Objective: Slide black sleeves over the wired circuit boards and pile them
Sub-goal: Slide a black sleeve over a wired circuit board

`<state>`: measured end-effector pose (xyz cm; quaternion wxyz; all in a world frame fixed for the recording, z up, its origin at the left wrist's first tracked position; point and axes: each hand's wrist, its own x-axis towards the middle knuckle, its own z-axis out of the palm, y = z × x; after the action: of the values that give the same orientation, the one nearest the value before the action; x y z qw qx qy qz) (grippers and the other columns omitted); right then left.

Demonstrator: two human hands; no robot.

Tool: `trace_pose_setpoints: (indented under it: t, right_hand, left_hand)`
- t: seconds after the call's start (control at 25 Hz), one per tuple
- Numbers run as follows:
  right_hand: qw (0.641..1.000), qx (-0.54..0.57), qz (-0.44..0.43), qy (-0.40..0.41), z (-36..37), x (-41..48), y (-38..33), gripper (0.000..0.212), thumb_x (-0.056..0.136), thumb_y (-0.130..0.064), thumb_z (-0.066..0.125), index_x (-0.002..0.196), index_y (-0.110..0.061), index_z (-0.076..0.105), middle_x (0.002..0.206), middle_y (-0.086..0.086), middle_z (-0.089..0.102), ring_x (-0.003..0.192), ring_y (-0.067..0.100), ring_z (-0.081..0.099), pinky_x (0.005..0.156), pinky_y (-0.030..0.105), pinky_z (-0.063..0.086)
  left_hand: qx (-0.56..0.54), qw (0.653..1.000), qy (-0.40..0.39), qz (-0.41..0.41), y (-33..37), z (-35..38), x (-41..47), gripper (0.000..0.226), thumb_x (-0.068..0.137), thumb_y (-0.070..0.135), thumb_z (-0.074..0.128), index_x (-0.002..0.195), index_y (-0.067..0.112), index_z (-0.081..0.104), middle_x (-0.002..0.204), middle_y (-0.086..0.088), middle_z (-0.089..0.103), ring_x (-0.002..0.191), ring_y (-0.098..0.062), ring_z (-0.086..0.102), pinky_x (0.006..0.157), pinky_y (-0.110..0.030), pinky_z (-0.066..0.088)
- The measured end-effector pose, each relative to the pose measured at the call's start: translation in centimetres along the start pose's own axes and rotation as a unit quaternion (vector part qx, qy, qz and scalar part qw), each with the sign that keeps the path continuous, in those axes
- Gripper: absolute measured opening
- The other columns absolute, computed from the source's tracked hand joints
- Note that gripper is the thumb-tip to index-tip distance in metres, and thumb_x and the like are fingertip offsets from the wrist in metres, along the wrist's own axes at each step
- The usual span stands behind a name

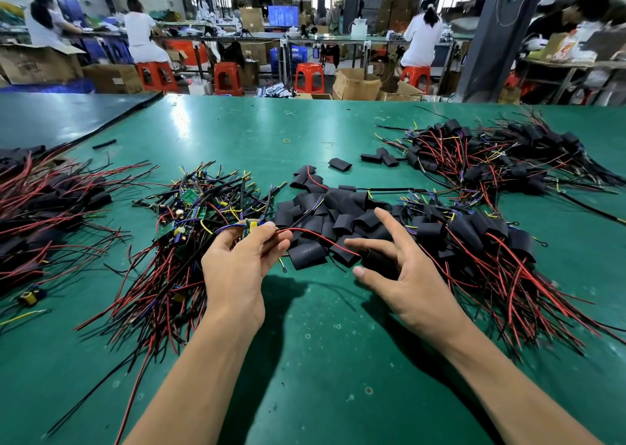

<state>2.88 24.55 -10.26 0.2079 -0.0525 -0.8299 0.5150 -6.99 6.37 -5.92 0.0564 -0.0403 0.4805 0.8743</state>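
The green table mat (321,360) is glossy and pretty crowded. Dead center there's a heap of black sleeves (325,221): short, matte, floppy tubes, some squashed flat and some gaping open. Just left of that sits a tangle of bare wired circuit boards (189,214), little green boards with yellow and blue parts, and thin red and black leads fanning toward the lower left.

The left hand (237,268) pinches one small board (252,226) at its fingertips, right at the edge of that tangle. Its red wire (315,236) arcs rightward over the sleeves toward the right hand (406,275). That hand is spread wide over the near edge of the sleeve heap, fingers apart, gripping nothing.

The sleeved boards (474,241) are piled at center right, touching the loose sleeves. There's another pile (491,160) at upper right and a third pile (44,200) at the left edge. A thin yellow rubber band (287,140) lies alone higher up the mat. Orange plastic stools (309,77) and cardboard boxes (355,84) line the top.
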Motion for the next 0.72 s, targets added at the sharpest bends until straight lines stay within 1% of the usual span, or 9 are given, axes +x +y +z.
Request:
trace_pose_setpoints:
  t: [0.16,0.24,0.32,0.4,0.48,0.56,0.6,0.64,0.72]
  right_hand:
    - [0.999,-0.037,-0.004,-0.008,0.2,-0.3,-0.4,0.089,0.087,-0.014,0.076,0.155,-0.036,0.023,0.116,-0.033,0.067,0.11,-0.014,0.057,0.089,-0.003,0.03]
    - [0.999,-0.048,-0.005,-0.017,0.3,-0.4,-0.6,0.089,0.086,-0.012,0.077,0.155,-0.036,0.024,0.116,-0.034,0.066,0.101,-0.006,0.061,0.085,0.0,0.035]
    - [0.998,-0.052,-0.002,-0.029,0.3,-0.4,-0.7,0.09,0.086,-0.011,0.077,0.155,-0.036,0.025,0.116,-0.033,0.067,0.087,0.002,0.061,0.081,0.007,0.042]
    - [0.998,-0.054,0.001,-0.038,0.4,-0.4,-0.9,0.091,0.086,-0.009,0.076,0.156,-0.035,0.024,0.116,-0.033,0.067,0.075,0.001,0.056,0.079,0.013,0.045]
    - [0.998,-0.055,-0.002,-0.04,0.6,-0.5,-1.0,0.092,0.085,-0.009,0.077,0.156,-0.033,0.024,0.116,-0.034,0.067,0.078,0.006,0.059,0.081,0.011,0.045]
    - [0.998,-0.056,-0.008,-0.04,0.8,-0.6,-1.0,0.092,0.085,-0.01,0.078,0.157,-0.033,0.024,0.115,-0.037,0.065,0.092,0.017,0.063,0.083,0.005,0.04]
    - [0.998,-0.056,-0.011,-0.04,0.9,-0.7,-1.0,0.093,0.085,-0.011,0.078,0.157,-0.033,0.024,0.115,-0.039,0.064,0.096,0.018,0.062,0.083,0.002,0.038]
    - [0.998,-0.057,-0.013,-0.04,1.0,-0.7,-1.0,0.093,0.084,-0.012,0.079,0.157,-0.033,0.024,0.114,-0.041,0.063,0.097,0.018,0.062,0.083,0.001,0.036]
    - [0.998,-0.056,-0.012,-0.038,1.2,-0.7,-1.1,0.094,0.084,-0.014,0.08,0.156,-0.033,0.024,0.115,-0.043,0.062,0.098,0.009,0.062,0.084,-0.001,0.033]
  left_hand:
    - [-0.003,1.0,-0.004,-0.003,-0.2,0.1,-0.2,0.015,0.087,-0.009,0.064,0.083,0.002,0.056,0.067,-0.009,0.067,0.066,-0.023,0.073,0.063,-0.024,0.06]
    - [-0.008,1.0,-0.006,-0.007,-0.2,0.1,-0.2,0.014,0.087,-0.009,0.065,0.084,0.002,0.056,0.069,-0.01,0.067,0.067,-0.024,0.073,0.063,-0.024,0.06]
    - [-0.012,1.0,-0.007,-0.007,-0.3,0.1,-0.2,0.014,0.087,-0.009,0.064,0.085,0.002,0.056,0.067,-0.009,0.068,0.068,-0.024,0.074,0.064,-0.024,0.06]
    - [-0.017,1.0,-0.006,-0.005,-0.3,0.1,-0.1,0.014,0.087,-0.009,0.065,0.085,0.002,0.055,0.067,-0.009,0.068,0.07,-0.025,0.074,0.065,-0.024,0.06]
    - [-0.022,1.0,-0.005,-0.003,-0.3,0.1,-0.1,0.015,0.087,-0.009,0.065,0.084,0.002,0.056,0.067,-0.009,0.068,0.07,-0.026,0.074,0.065,-0.024,0.06]
    - [-0.023,1.0,-0.003,-0.003,-0.3,0.0,-0.1,0.015,0.087,-0.008,0.065,0.083,0.003,0.056,0.068,-0.01,0.069,0.071,-0.026,0.074,0.065,-0.024,0.06]
    - [-0.023,1.0,-0.002,-0.004,-0.3,0.0,-0.1,0.015,0.087,-0.008,0.065,0.083,0.003,0.056,0.069,-0.01,0.069,0.071,-0.026,0.074,0.066,-0.024,0.06]
    - [-0.023,1.0,-0.003,-0.005,-0.3,0.0,-0.2,0.015,0.087,-0.008,0.065,0.083,0.003,0.056,0.07,-0.01,0.069,0.072,-0.026,0.074,0.066,-0.024,0.06]
    - [-0.023,1.0,-0.005,-0.008,-0.3,0.0,-0.1,0.014,0.088,-0.008,0.065,0.085,0.002,0.056,0.068,-0.009,0.07,0.073,-0.026,0.074,0.065,-0.024,0.059]
